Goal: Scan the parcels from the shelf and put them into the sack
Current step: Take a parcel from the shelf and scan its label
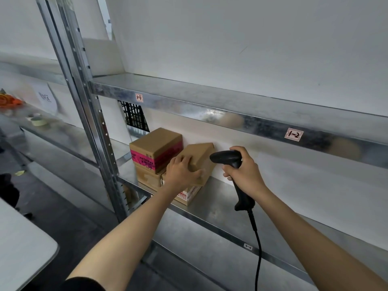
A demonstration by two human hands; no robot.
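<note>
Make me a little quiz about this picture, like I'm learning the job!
1. True or false: the right hand holds a barcode scanner.
2. What colour is the tape on the top parcel at the left of the stack? A green, B pink, C blue.
3. Fill in: the left hand grips a plain cardboard ____ on the metal shelf.
Key: 1 true. 2 B. 3 parcel.
</note>
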